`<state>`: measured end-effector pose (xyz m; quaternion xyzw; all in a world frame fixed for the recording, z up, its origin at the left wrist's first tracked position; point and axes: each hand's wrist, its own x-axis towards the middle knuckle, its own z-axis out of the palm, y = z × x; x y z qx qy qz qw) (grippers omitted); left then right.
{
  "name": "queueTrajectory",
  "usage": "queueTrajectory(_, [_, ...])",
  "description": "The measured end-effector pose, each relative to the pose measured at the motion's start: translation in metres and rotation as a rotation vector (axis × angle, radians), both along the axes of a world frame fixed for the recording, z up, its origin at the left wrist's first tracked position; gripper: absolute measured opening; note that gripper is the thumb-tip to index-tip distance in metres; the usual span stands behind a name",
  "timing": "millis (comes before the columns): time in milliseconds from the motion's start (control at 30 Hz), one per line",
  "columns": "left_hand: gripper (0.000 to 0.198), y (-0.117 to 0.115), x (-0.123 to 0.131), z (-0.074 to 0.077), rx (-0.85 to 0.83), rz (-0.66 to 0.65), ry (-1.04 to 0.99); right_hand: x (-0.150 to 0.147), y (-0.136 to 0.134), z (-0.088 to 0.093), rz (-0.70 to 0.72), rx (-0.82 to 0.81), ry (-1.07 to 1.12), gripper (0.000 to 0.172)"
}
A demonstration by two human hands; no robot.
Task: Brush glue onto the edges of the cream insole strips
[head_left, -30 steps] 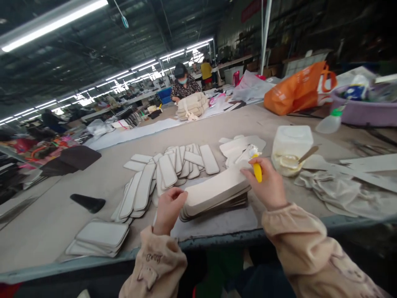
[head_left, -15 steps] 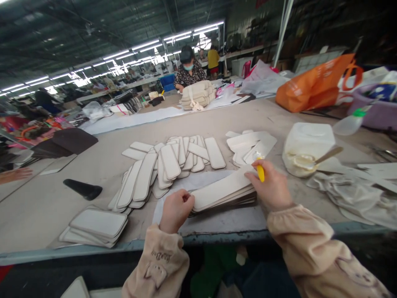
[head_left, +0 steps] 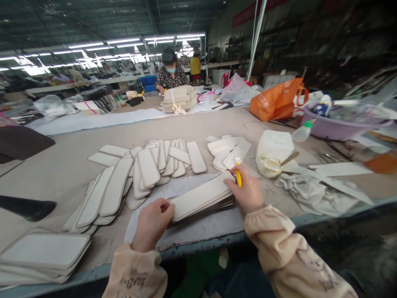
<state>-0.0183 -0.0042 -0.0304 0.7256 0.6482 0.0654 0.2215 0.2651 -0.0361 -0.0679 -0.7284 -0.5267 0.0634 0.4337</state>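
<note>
A stack of long white panels with dark edges (head_left: 201,196) lies in front of me on a pale sheet. At its near left end, my left hand (head_left: 154,221) is closed, with thumb and forefinger pinching the corner of the top panel. My right hand (head_left: 248,190) is closed round a small yellow-handled tool (head_left: 238,178) and rests at the right end of the same panel. The tool's working tip is hard to make out. Beyond the stack, many rounded white panels with grey borders (head_left: 149,167) are spread in overlapping rows.
Loose white pieces (head_left: 228,149) lie behind my right hand. To the right stand a cut-open white jug (head_left: 274,145) with a spatula (head_left: 290,158), a crumpled cloth (head_left: 310,190), an orange bag (head_left: 276,101) and a purple basin (head_left: 338,124). A dark cone-like object (head_left: 31,208) lies left. A co-worker (head_left: 171,76) sits opposite.
The view has turned to the right, so the table's things sit further left in the picture. Both hands stay at the ends of the top panel, the yellow-handled tool still in my right.
</note>
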Motion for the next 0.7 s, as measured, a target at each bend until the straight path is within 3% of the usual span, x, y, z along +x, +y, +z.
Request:
queueTrajectory(467, [0.021,0.002,0.000,-0.003,-0.039,0.028,0.016,0.003,-0.001,-0.007,-0.012,-0.017,0.042,0.036])
queueTrajectory(567, [0.033,0.003,-0.001,-0.003,-0.045,0.040,-0.015,0.006,-0.002,-0.008,-0.011,-0.014,0.017,0.041])
queueTrajectory(700, [0.032,0.002,-0.001,0.000,-0.059,0.004,-0.008,0.012,-0.001,-0.013,-0.048,-0.024,0.043,0.037])
